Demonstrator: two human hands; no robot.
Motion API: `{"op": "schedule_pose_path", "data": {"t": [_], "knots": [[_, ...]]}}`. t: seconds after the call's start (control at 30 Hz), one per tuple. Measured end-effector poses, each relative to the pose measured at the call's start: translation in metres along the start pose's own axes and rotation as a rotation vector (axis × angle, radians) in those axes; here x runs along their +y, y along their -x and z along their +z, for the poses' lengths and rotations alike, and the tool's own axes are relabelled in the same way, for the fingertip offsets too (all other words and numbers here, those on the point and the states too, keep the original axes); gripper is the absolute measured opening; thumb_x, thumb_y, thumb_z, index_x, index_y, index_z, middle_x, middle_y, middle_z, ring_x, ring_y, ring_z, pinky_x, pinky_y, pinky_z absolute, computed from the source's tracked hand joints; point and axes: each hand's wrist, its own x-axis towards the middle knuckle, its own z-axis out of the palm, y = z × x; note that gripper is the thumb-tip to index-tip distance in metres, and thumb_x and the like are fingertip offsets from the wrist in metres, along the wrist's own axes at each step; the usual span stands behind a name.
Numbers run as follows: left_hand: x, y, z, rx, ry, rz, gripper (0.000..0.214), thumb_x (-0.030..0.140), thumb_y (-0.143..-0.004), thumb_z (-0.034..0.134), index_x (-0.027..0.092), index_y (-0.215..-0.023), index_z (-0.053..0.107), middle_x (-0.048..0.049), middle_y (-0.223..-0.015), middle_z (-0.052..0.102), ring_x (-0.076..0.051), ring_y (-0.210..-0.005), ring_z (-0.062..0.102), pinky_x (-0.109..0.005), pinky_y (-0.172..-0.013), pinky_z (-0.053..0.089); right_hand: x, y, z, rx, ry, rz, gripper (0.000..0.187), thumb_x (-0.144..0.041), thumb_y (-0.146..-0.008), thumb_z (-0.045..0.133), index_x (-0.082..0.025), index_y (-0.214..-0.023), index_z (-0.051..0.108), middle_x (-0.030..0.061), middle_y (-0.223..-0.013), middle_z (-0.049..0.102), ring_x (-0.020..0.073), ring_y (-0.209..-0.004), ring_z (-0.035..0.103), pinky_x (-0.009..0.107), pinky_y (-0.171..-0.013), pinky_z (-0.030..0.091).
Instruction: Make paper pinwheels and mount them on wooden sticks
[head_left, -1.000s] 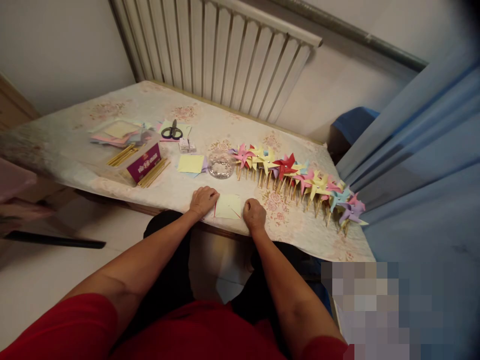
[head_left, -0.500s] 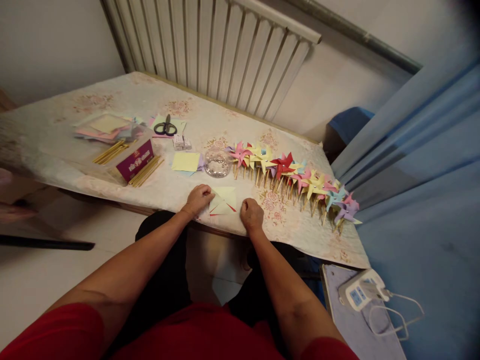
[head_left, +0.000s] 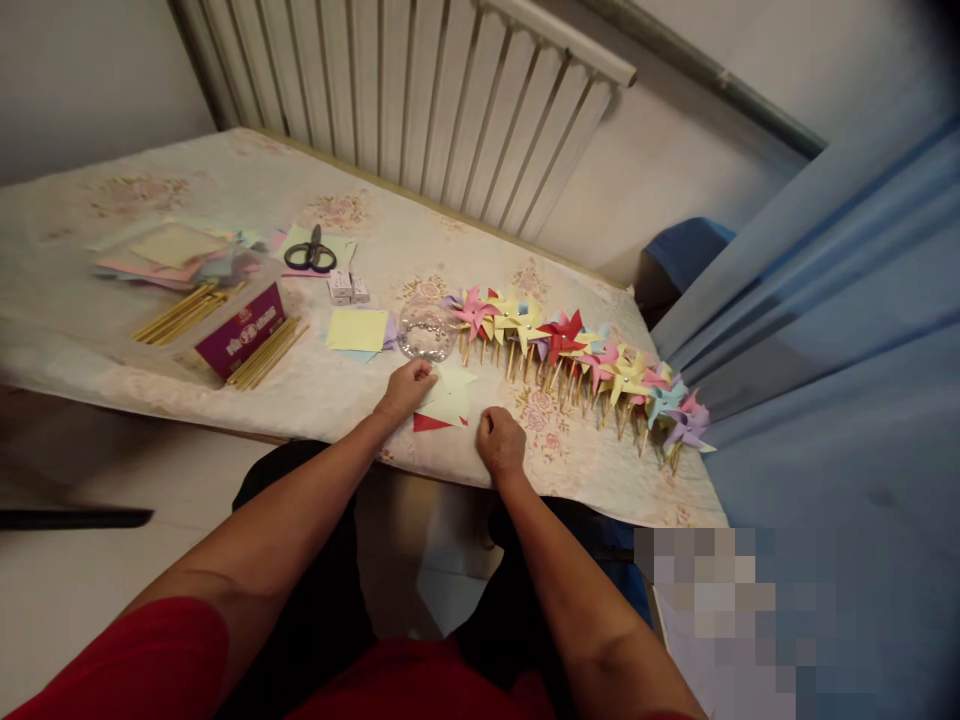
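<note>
My left hand [head_left: 409, 388] pinches the upper left part of a pale yellow-green cut paper square [head_left: 452, 391]. Slits divide this sheet, and a red paper piece [head_left: 430, 423] shows from under its lower edge. Just to the right of the paper, my right hand [head_left: 502, 441] is closed with curled fingers, and what may be inside it is hidden. Behind the sheet stands a round clear dish [head_left: 427, 332] of small shiny pieces. Farther left lies a stack of coloured paper squares [head_left: 357, 330], yellow on top.
Many finished paper pinwheels [head_left: 564, 335] on sticks line the right of the flowered tablecloth [head_left: 551, 425]. To the left are a clear box of sticks [head_left: 180, 315], more coloured paper [head_left: 165, 250], black-handled scissors [head_left: 311, 252] and small white boxes [head_left: 348, 287]. A radiator [head_left: 420, 100] stands behind.
More red shows under the pale paper's lower left edge, and the pale sheet's shape has shifted. My hands stay nearly in place. The view has turned slightly.
</note>
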Motion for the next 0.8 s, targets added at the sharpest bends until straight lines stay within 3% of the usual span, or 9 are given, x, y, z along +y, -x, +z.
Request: {"op": "schedule_pose_path", "data": {"t": [0.23,0.43,0.63,0.8], "knots": [[-0.004,-0.018,0.000,-0.086,-0.030,-0.012,0.013,0.030,-0.072,0.061,0.020,-0.068,0.053,0.0044,-0.062,0.047,-0.013,-0.061,0.042,-0.027,-0.059,0.032,0.001,0.001,0.000,0.020,-0.017,-0.009,0.019,-0.015,-0.090,0.049,-0.020,-0.084,0.066,0.0044,-0.083,0.068,0.0166,-0.077,0.059,0.027,-0.069,0.037],[-0.001,-0.020,-0.007,-0.234,0.210,-0.084,0.020,0.033,-0.072,0.063,0.021,-0.071,0.046,0.0076,-0.056,0.037,-0.010,-0.049,0.033,-0.024,-0.049,0.025,0.001,0.002,0.001,0.023,-0.018,-0.001,0.019,-0.017,-0.091,0.049,-0.020,-0.086,0.067,0.0051,-0.084,0.070,0.0172,-0.077,0.061,0.027,-0.069,0.040],[0.007,-0.021,-0.008,-0.348,0.407,-0.232,0.023,0.032,-0.067,0.068,0.020,-0.076,0.050,0.0052,-0.059,0.053,-0.011,-0.048,0.046,-0.024,-0.048,0.035,0.000,0.002,-0.002,0.022,-0.018,0.001,0.019,-0.016,-0.090,0.049,-0.020,-0.086,0.067,0.0050,-0.084,0.071,0.0174,-0.078,0.062,0.027,-0.071,0.042],[0.011,-0.023,-0.006,-0.338,0.558,-0.291,0.026,0.030,-0.064,0.071,0.018,-0.079,0.052,0.0035,-0.062,0.059,-0.011,-0.049,0.053,-0.024,-0.049,0.040,0.000,0.002,-0.003,0.020,-0.027,0.003,0.020,-0.016,-0.089,0.048,-0.019,-0.085,0.067,0.0048,-0.084,0.071,0.0169,-0.078,0.062,0.026,-0.071,0.042]]}}
